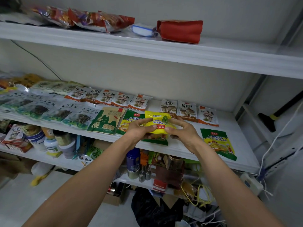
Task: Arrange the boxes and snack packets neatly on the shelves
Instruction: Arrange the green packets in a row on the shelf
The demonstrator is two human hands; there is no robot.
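Step in hand: placing a single packet. This looks like mid-placement, with the packet held clear of the board and not yet laid down.
Fungus row: clear-and-green plastic packets of dark dried fungus [49, 110], overlapped well left of the left fingers. The print is too blurred to read.
Kraft packet: brown paper packet with a green mountain design [106, 122], just left of the left fingertips. The large characters read 香榧.
Left green packet: green-and-yellow plastic seasoning packet [129, 120], partly hidden behind the left fingers. The heading seems to begin 土鸡鲜, and the rest is covered.
Left hand: left hand [139, 130], thumb and curled fingers pinching the held packet's left edge.
Held packet: yellow plastic snack packet [158, 122], between the two sets of fingers, above the front of the white middle shelf [180, 149]. Its print faces the camera upside down and cannot be read with certainty. A white barcode strip sits near the far edge.
Right hand: right hand [182, 131], thumb and curled fingers gripping the packet's right edge.
Mushroom packets: white-and-orange plastic packets picturing mushrooms [186, 110], just beyond the right fingertips. They read 松茸鲜.
Right green packet: second green-and-yellow seasoning packet [218, 143], lying flat, apart to the right of the right fingers.
Next move: probably turning the yellow packet upright and laying it on the bare board right of the right fingers, edges squared with its neighbours.
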